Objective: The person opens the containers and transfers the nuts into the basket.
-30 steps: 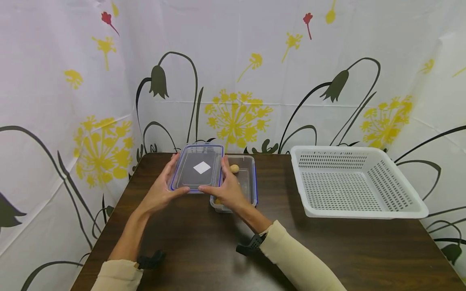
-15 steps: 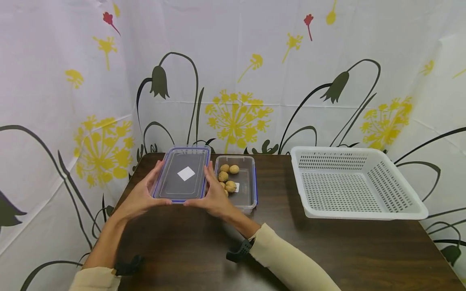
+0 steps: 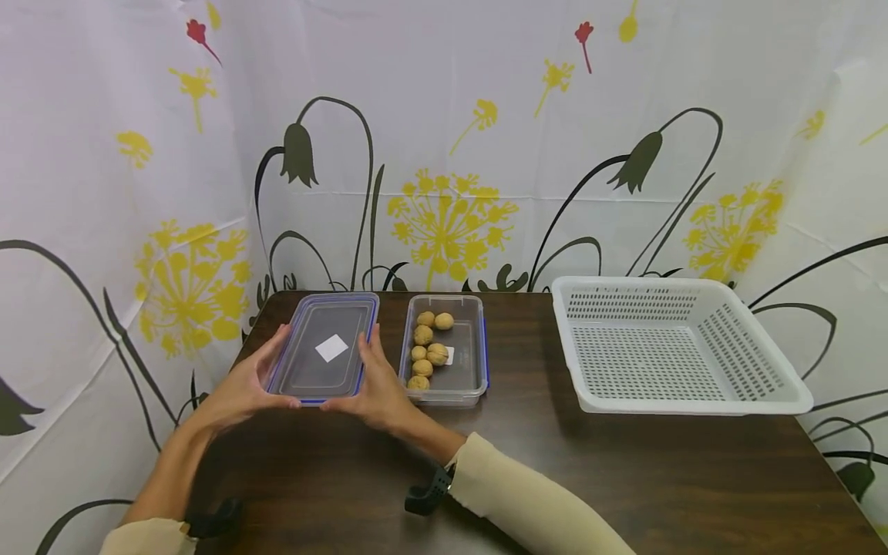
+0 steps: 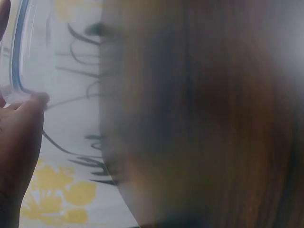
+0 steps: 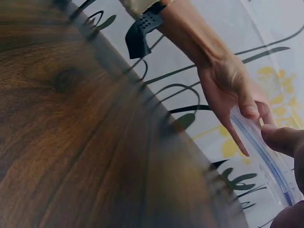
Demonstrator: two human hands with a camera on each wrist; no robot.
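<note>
Three cameras around one clear lid

The head view looks forward and down from above the counter (image 3: 624, 478), taking in the lid (image 3: 324, 348) from a moderate distance. The left wrist view sits very near the lid (image 4: 21, 52), its rim at the left edge, mostly blurred. The right wrist view skims low along the counter (image 5: 71, 142), close to the lid (image 5: 263, 152); all three share that lid.

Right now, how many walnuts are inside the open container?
6, all along the left side of the container: two at the far end, then one, two more, and one nearest. None seems hidden.
</note>
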